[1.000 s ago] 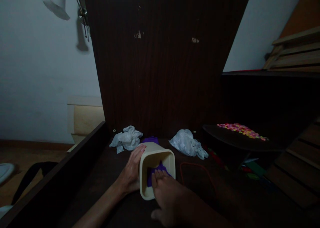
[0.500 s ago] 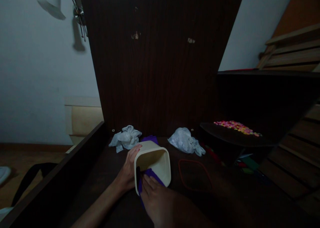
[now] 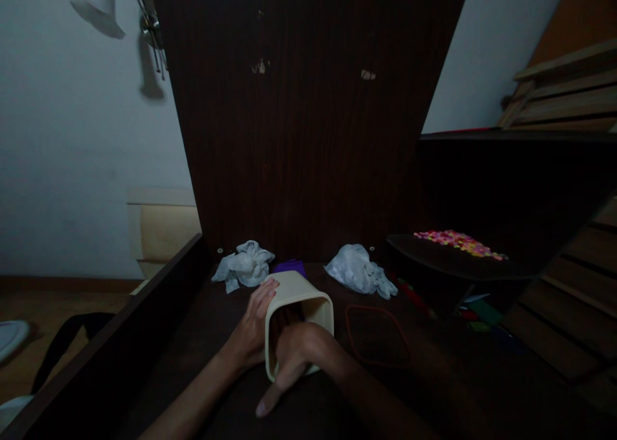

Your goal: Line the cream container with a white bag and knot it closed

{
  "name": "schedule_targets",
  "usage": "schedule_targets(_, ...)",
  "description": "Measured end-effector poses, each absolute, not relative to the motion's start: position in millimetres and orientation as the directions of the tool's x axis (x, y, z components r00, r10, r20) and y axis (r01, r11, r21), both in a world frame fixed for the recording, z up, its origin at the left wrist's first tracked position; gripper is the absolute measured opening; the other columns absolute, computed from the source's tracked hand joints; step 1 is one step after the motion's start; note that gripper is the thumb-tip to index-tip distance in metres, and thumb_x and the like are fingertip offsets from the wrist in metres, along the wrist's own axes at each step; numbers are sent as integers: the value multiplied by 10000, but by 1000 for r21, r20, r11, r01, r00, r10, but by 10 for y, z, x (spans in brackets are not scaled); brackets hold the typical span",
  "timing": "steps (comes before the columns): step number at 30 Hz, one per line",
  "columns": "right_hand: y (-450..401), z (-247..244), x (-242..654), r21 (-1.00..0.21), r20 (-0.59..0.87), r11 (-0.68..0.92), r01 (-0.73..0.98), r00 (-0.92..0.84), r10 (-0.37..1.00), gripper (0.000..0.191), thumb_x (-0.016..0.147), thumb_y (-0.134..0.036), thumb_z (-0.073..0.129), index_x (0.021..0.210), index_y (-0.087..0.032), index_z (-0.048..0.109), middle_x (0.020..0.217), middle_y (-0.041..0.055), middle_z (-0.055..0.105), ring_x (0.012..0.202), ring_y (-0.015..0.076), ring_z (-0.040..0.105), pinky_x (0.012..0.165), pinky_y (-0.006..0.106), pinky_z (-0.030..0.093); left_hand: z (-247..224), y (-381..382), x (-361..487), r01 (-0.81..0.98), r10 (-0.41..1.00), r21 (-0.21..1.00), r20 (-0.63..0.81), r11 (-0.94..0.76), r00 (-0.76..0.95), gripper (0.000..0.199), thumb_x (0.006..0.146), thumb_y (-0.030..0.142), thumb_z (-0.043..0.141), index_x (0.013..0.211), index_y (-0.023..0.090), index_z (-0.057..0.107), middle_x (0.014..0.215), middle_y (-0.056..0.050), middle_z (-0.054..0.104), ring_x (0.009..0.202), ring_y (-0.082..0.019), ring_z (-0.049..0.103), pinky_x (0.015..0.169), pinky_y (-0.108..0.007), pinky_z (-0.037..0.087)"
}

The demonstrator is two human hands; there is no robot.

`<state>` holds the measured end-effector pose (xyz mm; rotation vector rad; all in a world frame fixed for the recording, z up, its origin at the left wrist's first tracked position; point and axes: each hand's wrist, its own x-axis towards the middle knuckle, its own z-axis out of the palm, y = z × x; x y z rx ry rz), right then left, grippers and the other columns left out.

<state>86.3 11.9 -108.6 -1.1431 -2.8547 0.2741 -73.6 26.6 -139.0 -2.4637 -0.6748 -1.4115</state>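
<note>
A cream plastic bin (image 3: 296, 286) lies tipped on the dark surface, its mouth facing me. My left hand (image 3: 255, 321) is closed on the bin's left side, fingers over the upper wall. My right hand (image 3: 294, 347) reaches into the mouth, its fingers stretched into the shadowed interior and its thumb spread outside, below the rim. What the right fingers touch inside is hidden. Behind the bin lies a folded purple sheet (image 3: 290, 268). To the right, a reddish-brown rounded-square ring (image 3: 377, 308) lies flat.
Crumpled pale plastic bags (image 3: 248, 264) (image 3: 355, 270) lie at the back, either side of the bin. A corner shelf (image 3: 434, 254) at right bears many small pink and yellow pieces (image 3: 460, 242). A raised dark edge (image 3: 159, 286) runs along the left; a tall dark panel (image 3: 308, 138) stands behind.
My right hand has gone deeper into the bin and turned, its thumb now outside. The purple sheet that was under its fingers is out of sight. The bin has shifted slightly right.
</note>
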Motion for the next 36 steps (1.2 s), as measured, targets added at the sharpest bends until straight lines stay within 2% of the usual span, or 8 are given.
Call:
schedule_targets(6,-320,-1399,978,-105,61,662,742,-660,749,434,966,-155,547,1387,-58,591,1447,230,563,1375,341,525,1111,479,483,-1433,321,-781,474,290,64,860,-878,419,808,955,341,610,1610,202,157,1480,-256,461,1422,-404,437,1079,-662,455)
schedule_targets(12,-401,-1660,1203,-49,160,549,834,-536,829,417,943,-115,561,1353,-136,633,1404,205,609,1290,357,605,1030,497,546,-1397,288,-714,453,277,39,837,-891,473,885,917,390,662,1609,174,155,1467,-267,465,1409,-412,443,1096,-671,439)
schedule_targets(15,-194,-1317,1030,-29,6,470,882,-470,883,486,898,-268,679,1344,-81,637,1414,255,588,1318,386,575,1063,534,499,-1374,247,-683,466,286,33,826,-884,486,896,911,366,677,1611,186,148,1469,-254,470,1428,-403,426,1124,-671,415)
schedule_targets(18,12,-781,832,-84,-410,668,740,-636,653,833,654,-561,849,1271,-26,685,1333,276,643,1268,437,599,1048,521,498,-1380,239,-691,482,301,51,835,-875,460,889,917,345,674,1613,203,139,1483,-249,460,1435,-404,421,1124,-678,411)
schedule_targets(21,83,-428,769,-102,-549,689,717,-618,562,861,613,-641,838,1194,-15,728,1244,264,697,1215,428,639,1032,498,516,-1414,282,-733,472,315,98,857,-876,407,866,922,352,662,1611,226,152,1501,-245,446,1426,-413,431,1093,-674,444)
schedule_targets(25,-75,-590,855,-184,-275,766,616,-781,561,986,676,-607,831,1367,50,581,1431,307,544,1382,418,491,1131,456,457,-1462,355,-793,468,334,136,867,-873,370,849,924,371,655,1611,223,178,1493,-246,447,1400,-418,465,1072,-669,465)
schedule_targets(31,-437,-1258,979,-125,78,681,721,-677,731,436,977,-52,421,1372,-41,603,1423,210,576,1358,294,547,1115,422,500,-1440,328,-789,475,320,107,862,-874,394,831,946,371,618,1619,199,162,1485,-260,456,1396,-422,474,1081,-655,474)
schedule_targets(36,-604,-1012,1018,-255,56,706,661,-718,693,742,946,-414,609,1478,71,429,1502,297,440,1410,383,461,1169,469,425,-1442,296,-736,515,305,75,873,-854,380,826,965,388,595,1624,175,145,1512,-257,432,1435,-392,437,1117,-604,468)
